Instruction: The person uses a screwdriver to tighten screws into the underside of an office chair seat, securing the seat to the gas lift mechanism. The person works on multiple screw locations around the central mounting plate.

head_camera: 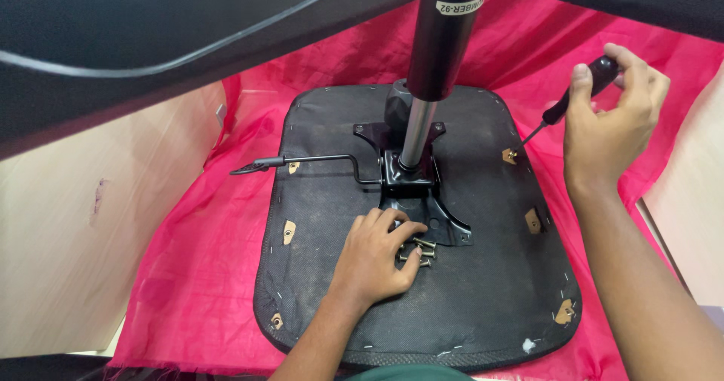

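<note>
Left hand (pixel 375 256) touches three bolts (pixel 422 251); right hand (pixel 612 117) holds one screwdriver (pixel 573 94).

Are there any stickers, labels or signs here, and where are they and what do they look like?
Label: a small white strip with dark print, wrapped round the top of the black gas cylinder that stands up from the middle of the upturned seat base.
No packages, signs or screens show.
</note>
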